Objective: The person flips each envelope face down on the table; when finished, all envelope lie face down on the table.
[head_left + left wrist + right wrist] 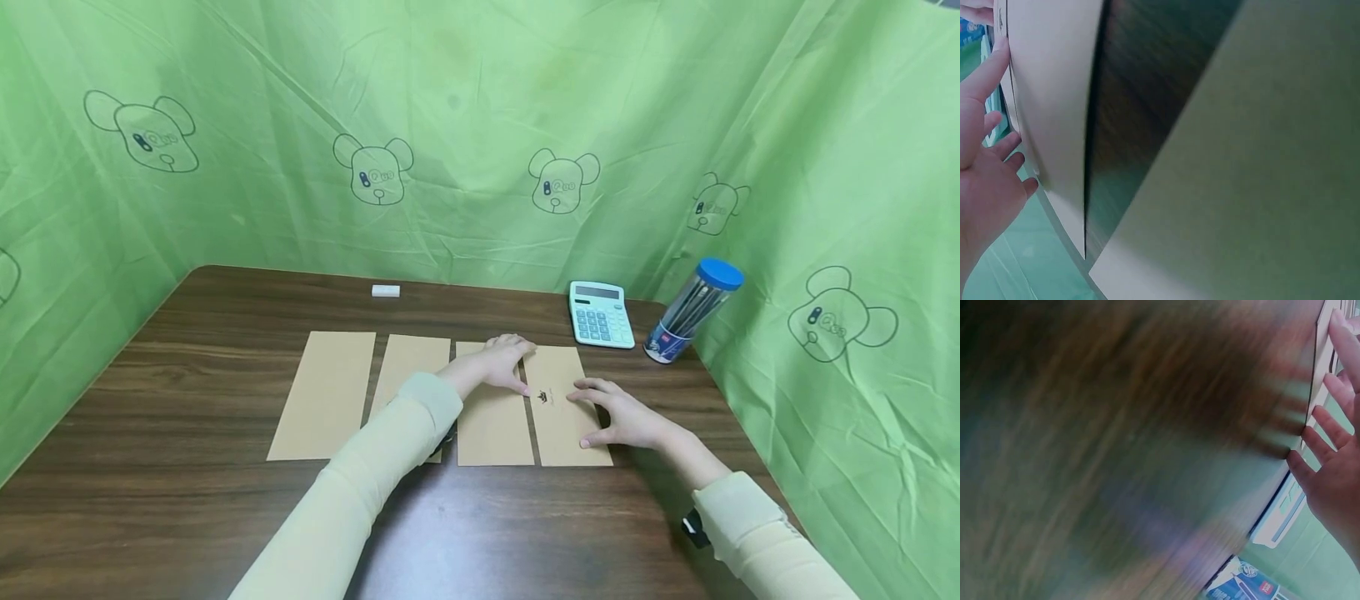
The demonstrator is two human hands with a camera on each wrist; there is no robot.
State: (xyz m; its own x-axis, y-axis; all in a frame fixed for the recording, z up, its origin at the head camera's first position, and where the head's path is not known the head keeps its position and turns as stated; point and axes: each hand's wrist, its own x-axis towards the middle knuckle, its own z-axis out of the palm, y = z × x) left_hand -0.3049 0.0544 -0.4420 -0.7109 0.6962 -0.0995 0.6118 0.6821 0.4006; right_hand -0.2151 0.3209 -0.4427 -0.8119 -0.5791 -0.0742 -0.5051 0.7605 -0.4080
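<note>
Several tan kraft-paper booklets lie flat side by side in a row. The rightmost booklet (557, 367) bears a small dark crown print. My left hand (501, 364) is spread over the upper part of the booklet beside it (495, 433), thumb and fingertips near the narrow gap between these two. At the crown-printed booklet's right side, my right hand (622, 415) rests with fingers and thumb spread over its edge. Neither hand is curled round anything. My left forearm partly hides the second booklet from the left (412, 354); the leftmost booklet (326, 392) lies farther out.
A pale blue calculator (600, 315) lies behind the right end of the row. Beside it stands a clear tub of pencils (692, 310) with a blue lid. A white eraser-like block (386, 291) sits near the back edge. Green cloth (465, 167) hangs round the wooden table (150, 392).
</note>
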